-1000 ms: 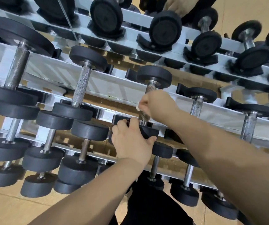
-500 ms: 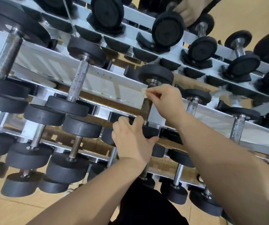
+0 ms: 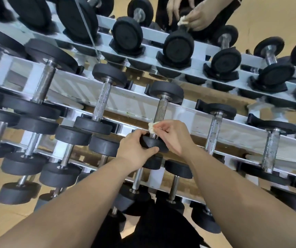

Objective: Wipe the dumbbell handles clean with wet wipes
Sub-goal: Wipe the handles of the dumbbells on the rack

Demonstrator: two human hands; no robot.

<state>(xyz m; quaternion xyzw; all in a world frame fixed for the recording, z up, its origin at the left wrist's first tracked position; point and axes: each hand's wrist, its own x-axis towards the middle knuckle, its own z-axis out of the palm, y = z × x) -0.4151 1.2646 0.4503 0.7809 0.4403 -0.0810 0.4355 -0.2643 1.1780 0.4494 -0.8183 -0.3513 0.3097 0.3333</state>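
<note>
A black dumbbell with a knurled steel handle [image 3: 162, 109] lies on the middle tier of the white rack [image 3: 138, 104]. My left hand [image 3: 134, 150] grips its near black head [image 3: 153, 144] from the left. My right hand [image 3: 174, 136] pinches a crumpled white wet wipe [image 3: 151, 127] against the lower end of the handle, just above the near head. The far head [image 3: 166, 91] sits in its black cradle.
Many more black dumbbells fill the rack's tiers on both sides, among them a neighbour handle [image 3: 100, 102] to the left and another [image 3: 213, 133] to the right. A mirror behind the rack reflects my hands [image 3: 188, 13]. Wooden floor lies below.
My right hand slid the wipe up to the top of the handle and then back down to its lower end. My left hand kept its hold on the near head.
</note>
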